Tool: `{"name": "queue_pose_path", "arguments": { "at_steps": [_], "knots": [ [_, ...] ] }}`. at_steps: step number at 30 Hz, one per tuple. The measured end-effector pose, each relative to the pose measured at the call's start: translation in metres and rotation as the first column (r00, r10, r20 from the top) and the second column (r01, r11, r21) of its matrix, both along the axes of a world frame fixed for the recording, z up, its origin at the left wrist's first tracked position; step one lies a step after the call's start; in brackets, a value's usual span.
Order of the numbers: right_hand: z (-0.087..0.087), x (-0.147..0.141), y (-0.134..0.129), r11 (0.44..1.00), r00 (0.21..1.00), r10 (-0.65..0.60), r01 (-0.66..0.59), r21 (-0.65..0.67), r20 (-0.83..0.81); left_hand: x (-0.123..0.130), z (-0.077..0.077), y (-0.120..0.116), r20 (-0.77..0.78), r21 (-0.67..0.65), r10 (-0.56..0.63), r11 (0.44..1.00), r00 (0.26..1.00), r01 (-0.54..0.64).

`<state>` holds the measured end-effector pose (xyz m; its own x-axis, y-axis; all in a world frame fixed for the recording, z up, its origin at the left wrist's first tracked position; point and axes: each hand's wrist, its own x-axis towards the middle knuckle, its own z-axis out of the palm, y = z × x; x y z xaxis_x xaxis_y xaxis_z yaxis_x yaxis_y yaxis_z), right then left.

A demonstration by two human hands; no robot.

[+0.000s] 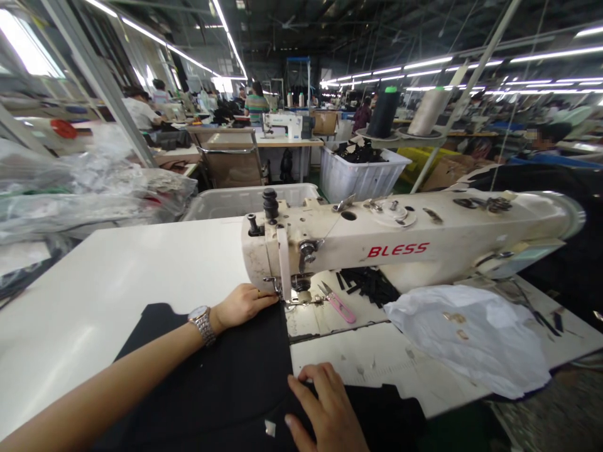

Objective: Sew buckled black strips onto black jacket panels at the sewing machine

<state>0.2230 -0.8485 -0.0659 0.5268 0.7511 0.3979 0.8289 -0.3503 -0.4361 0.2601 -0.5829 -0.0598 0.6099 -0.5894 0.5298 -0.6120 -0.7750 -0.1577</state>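
Note:
A dark piece of fabric (226, 376) lies over the near side of the white table, its edge running up to the needle area of a sewing machine (400, 242) marked BLESS. My left hand (242, 307), with a metal watch (202, 323) at the wrist, lies flat on the cloth. Its fingertips reach close beside the presser foot (287, 301). Lower down, my right hand (325, 408) rests on the fabric near its right edge, fingers bent and apart. A small whitish scrap (270, 428) sits on the cloth beside its thumb.
Pink-handled thread snips (342, 307) and a heap of black strips (372, 285) lie under the machine arm. White crumpled plastic (471, 339) with small gold-coloured pieces covers the right side. Behind stand a plastic bin (362, 172) and thread cones (385, 113). People sit further back.

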Motion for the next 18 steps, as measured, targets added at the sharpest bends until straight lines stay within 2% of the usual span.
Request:
{"name": "queue_pose_path", "arguments": {
  "at_steps": [7,13,18],
  "knots": [
    [-0.008,0.000,0.006,0.999,1.000,-0.003,0.004,-0.041,0.019,0.002,-0.002,0.008,-0.030,-0.019,-0.033,0.999,0.999,0.032],
    [0.002,-0.014,0.049,0.990,0.998,-0.067,0.069,-0.125,0.019,-0.017,0.005,0.031,-0.115,0.016,-0.007,1.000,0.993,0.009],
    [0.014,-0.023,0.081,0.967,0.994,-0.078,0.057,-0.248,-0.078,-0.037,0.007,0.046,-0.137,0.093,0.068,0.994,0.988,-0.056]
  ]
}}
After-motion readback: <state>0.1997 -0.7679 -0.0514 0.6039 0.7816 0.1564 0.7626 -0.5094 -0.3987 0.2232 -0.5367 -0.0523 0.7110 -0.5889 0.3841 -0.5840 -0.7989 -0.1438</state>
